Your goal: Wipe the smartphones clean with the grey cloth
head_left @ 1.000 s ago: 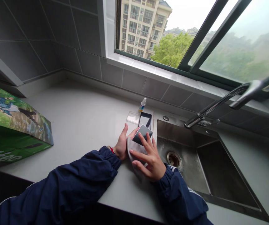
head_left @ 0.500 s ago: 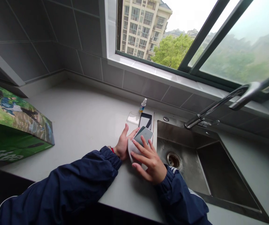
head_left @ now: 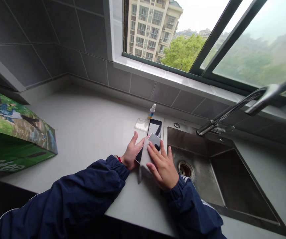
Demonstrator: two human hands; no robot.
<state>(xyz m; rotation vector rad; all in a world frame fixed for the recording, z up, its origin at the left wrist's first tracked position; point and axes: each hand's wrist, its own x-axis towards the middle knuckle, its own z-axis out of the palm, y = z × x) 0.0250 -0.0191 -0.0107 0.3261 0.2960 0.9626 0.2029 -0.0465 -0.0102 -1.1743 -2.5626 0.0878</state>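
My left hand (head_left: 132, 151) grips the left edge of a dark smartphone (head_left: 156, 138), which is tilted just above the counter beside the sink. My right hand (head_left: 163, 165) lies on top of it, fingers stretched out, pressing a grey cloth (head_left: 145, 158) against the screen. The cloth covers most of the phone and hangs down past its near end. Only the phone's far corner shows. Both arms wear dark blue sleeves.
Just behind lie a second black phone (head_left: 154, 127), a clear phone case (head_left: 141, 124) and a small spray bottle (head_left: 151, 111). A steel sink (head_left: 207, 166) with a long faucet (head_left: 235, 108) is on the right. A green box (head_left: 16, 132) stands at the left.
The grey cloth was under the phone; it now lies over the screen. My right hand has slid up and right with it. The phone has tipped lower toward the counter.
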